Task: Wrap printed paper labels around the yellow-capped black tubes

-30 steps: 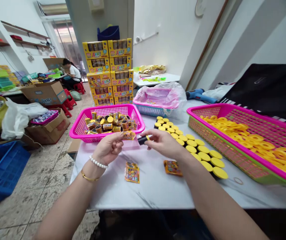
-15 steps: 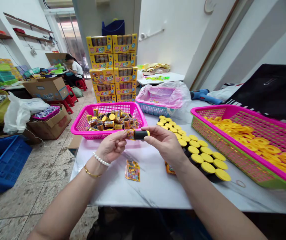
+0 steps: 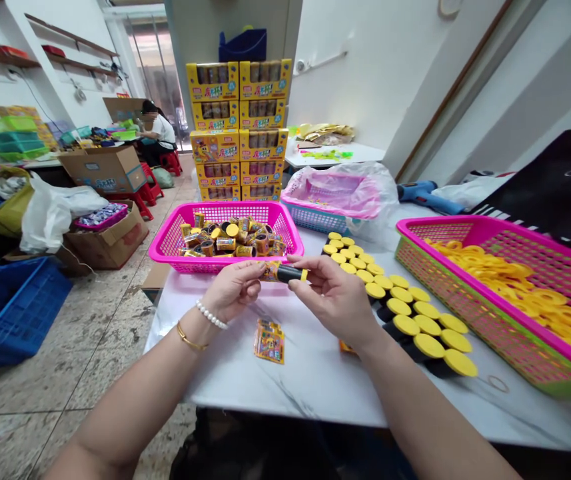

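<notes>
Above the table, my left hand (image 3: 238, 288) pinches a small printed sleeve (image 3: 270, 271) in yellow and orange. My right hand (image 3: 338, 297) grips a black cup (image 3: 289, 273) by its yellow-capped end, held on its side. The cup's other end meets the sleeve; I cannot tell how far it is inside. Just below lies a small pile of flat printed sleeves (image 3: 269, 341) on the table. Part of another printed piece (image 3: 346, 347) shows from under my right wrist. Rows of black cups with yellow tops (image 3: 412, 325) stand upright beside my right hand.
Behind my hands, a pink basket (image 3: 165, 252) holds many wrapped cups. At right, another pink basket (image 3: 470, 303) holds yellow rings. Boxed sets (image 3: 215, 147) are stacked behind. A blue heat gun (image 3: 430, 197) lies at the back. Someone in white (image 3: 160, 133) sits far left.
The view has shifted slightly, so everything sits a little further right. Both hands keep the cup and sleeve together, and the cup now tilts slightly down toward the right.
</notes>
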Tool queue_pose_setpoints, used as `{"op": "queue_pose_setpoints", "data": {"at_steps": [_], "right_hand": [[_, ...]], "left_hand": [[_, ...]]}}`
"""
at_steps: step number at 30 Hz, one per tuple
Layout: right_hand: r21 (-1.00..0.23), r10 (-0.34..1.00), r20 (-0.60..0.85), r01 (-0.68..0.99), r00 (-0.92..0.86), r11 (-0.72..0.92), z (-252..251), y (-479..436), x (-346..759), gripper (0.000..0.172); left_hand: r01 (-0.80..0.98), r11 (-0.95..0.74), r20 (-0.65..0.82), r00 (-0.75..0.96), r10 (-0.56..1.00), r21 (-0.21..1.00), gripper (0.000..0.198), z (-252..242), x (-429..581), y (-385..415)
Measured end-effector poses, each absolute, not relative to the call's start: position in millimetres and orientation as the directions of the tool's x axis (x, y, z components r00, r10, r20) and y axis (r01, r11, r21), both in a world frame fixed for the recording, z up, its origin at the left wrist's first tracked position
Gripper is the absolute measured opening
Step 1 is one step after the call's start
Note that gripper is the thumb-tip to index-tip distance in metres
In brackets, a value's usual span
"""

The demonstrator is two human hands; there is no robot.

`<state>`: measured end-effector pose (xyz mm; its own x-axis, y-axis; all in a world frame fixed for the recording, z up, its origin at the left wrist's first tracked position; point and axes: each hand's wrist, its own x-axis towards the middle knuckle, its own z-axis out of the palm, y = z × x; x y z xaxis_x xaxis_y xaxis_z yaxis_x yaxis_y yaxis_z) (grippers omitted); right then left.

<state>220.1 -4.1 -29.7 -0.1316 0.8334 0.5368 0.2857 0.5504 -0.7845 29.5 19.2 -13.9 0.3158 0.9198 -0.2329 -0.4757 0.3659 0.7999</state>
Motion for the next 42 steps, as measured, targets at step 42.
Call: {"op": "queue_pose_setpoints", "data": {"at_steps": [42], "right_hand": [[-0.729,0.771,0.627,0.265,-0.112,0.631,-29,-4,220,0.019]], "left_hand": [[-0.215,-0.026,0.114,0.409,0.906,0.976,0.03,-16,23,16]]}}
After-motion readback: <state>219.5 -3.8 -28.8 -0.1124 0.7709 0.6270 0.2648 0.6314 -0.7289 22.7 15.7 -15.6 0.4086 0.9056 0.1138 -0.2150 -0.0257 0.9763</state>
